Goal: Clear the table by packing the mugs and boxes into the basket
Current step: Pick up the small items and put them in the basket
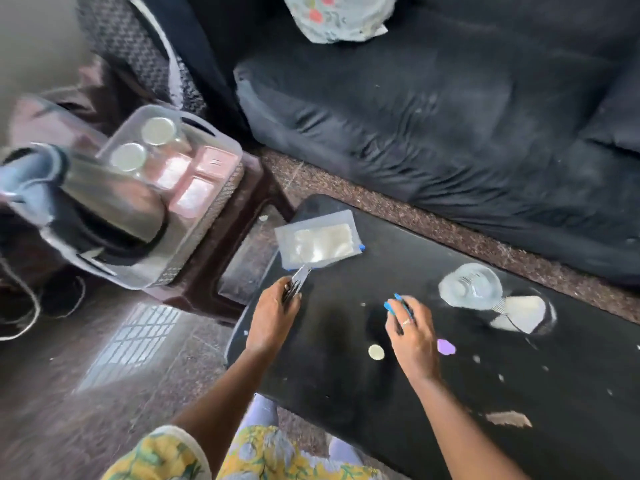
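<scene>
A pale, clear-lidded box (318, 242) lies at the far left end of the black table (346, 375). A glass mug (471, 285) lies on its side further right, near the table's far edge. My left hand (273, 317) grips thin metal utensils (297, 282); their tips touch the box's near edge. My right hand (412, 334), with blue nails and a ring, hovers low over the table between box and mug, holding nothing. The grey basket (207, 216) stands on a dark stool left of the table. It holds two lidded jars (143, 147), pink boxes (197, 178) and a steel jug (114, 202).
A dark sofa (450, 116) runs behind the table, with a floral bag (336, 15) on it. A white paper bow (519, 313), a round disc (376, 351), a purple scrap (446, 347) and small bits lie on the table. A cord (20, 306) lies on the floor at left.
</scene>
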